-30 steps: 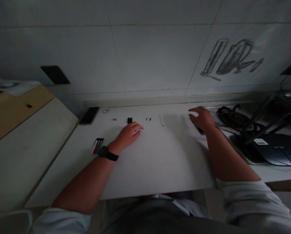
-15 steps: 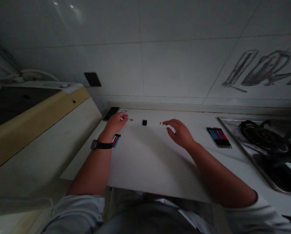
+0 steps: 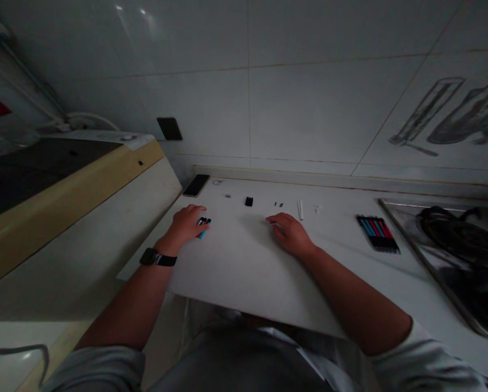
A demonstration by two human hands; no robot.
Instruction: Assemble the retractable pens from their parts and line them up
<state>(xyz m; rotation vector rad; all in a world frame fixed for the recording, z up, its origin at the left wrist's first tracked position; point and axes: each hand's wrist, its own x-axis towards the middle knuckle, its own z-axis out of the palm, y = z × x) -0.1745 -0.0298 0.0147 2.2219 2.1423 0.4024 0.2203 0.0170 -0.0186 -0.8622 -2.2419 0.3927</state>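
Observation:
My left hand (image 3: 183, 224), with a black watch (image 3: 158, 257) on its wrist, lies on a small bunch of pens (image 3: 204, 222) at the left edge of the white board (image 3: 244, 267). Its fingers curl down over them, and the black, blue and red pen ends poke out past the fingertips. My right hand (image 3: 290, 233) rests palm down on the board's middle with its fingers loosely stretched and nothing in it. Behind the hands lie a small black part (image 3: 249, 201), tiny dark bits (image 3: 279, 204) and two white rods (image 3: 300, 209).
A dark phone (image 3: 195, 185) lies at the back left by the tiled wall. A second row of coloured pens (image 3: 378, 233) sits at the right, next to a gas stove (image 3: 460, 237). A wooden-edged counter (image 3: 84, 179) rises on the left.
The view has swung left. My left hand came back from the small parts at the rear and settled on the pens. My right hand moved from the right side to the board's middle.

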